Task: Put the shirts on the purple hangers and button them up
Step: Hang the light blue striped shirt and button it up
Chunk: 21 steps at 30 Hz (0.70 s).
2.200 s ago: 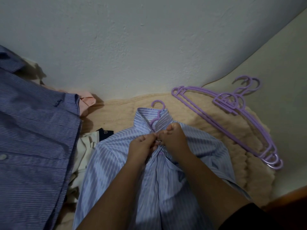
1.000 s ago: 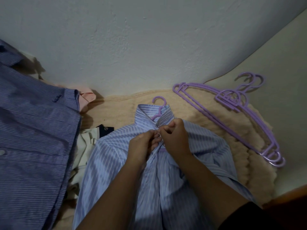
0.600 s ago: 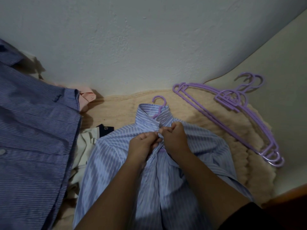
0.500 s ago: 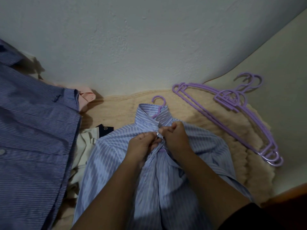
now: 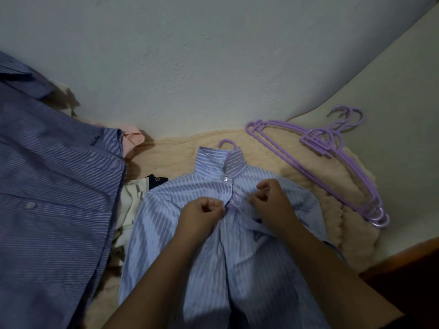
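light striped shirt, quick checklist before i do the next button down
1. Hanger inside light striped shirt, purple hook out of the collar: ok.
2. Top button fastened: ok.
3. Left hand pinching the placket edge: ok.
4. Right hand holding the other edge: cannot tell.
5. Next button and hole lined up: cannot tell, hidden between the hands.
6. Spare purple hangers lying off the shirt: ok.

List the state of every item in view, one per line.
Light blue striped shirt: on a hanger, flat, front open below the top.
Top button: fastened.
Spare purple hangers: stacked, unused.
Dark blue striped shirt: lying flat, no hanger visible.
Left hand: pinches the placket edge.
Right hand: curled on the shirt front.
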Motion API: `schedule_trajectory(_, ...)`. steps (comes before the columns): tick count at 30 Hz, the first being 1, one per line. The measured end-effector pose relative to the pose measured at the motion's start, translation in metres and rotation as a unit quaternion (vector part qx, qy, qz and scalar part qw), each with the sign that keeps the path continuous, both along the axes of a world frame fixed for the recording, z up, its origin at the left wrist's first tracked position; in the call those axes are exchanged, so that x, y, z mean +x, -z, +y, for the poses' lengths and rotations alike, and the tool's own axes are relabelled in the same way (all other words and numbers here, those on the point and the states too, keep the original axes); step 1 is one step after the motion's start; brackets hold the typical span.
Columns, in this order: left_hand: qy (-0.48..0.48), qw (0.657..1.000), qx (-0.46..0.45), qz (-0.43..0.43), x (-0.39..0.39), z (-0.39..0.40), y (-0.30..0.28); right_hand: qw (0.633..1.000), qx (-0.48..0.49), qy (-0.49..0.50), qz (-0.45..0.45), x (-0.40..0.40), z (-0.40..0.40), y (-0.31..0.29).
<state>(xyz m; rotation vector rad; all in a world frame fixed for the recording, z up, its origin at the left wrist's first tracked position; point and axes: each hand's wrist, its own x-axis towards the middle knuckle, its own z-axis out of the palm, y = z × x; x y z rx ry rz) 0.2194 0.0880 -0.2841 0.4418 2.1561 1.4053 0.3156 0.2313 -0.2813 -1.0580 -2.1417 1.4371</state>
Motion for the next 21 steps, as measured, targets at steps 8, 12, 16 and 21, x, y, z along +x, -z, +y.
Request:
schedule_trajectory(8, 0.012, 0.965, -0.192, 0.179, 0.027, -0.045, -0.001, 0.981, 0.135, -0.051, -0.128, 0.070, -0.015, -0.019)
schedule_trajectory(12, 0.000, 0.943, -0.252, 0.217, 0.034, -0.054, -0.014, 0.944, 0.262, -0.062, -0.191, 0.101, -0.025, -0.026)
schedule_trajectory(16, -0.019, 0.941, -0.260, 0.214, 0.048, -0.063, -0.031, 0.955, 0.210, -0.072, -0.196, 0.121, -0.041, -0.033)
schedule_trajectory(21, -0.024, 0.972, -0.108, 0.208, 0.089, -0.061, -0.045, 0.982, 0.163, -0.069, -0.069, 0.113, -0.080, -0.042)
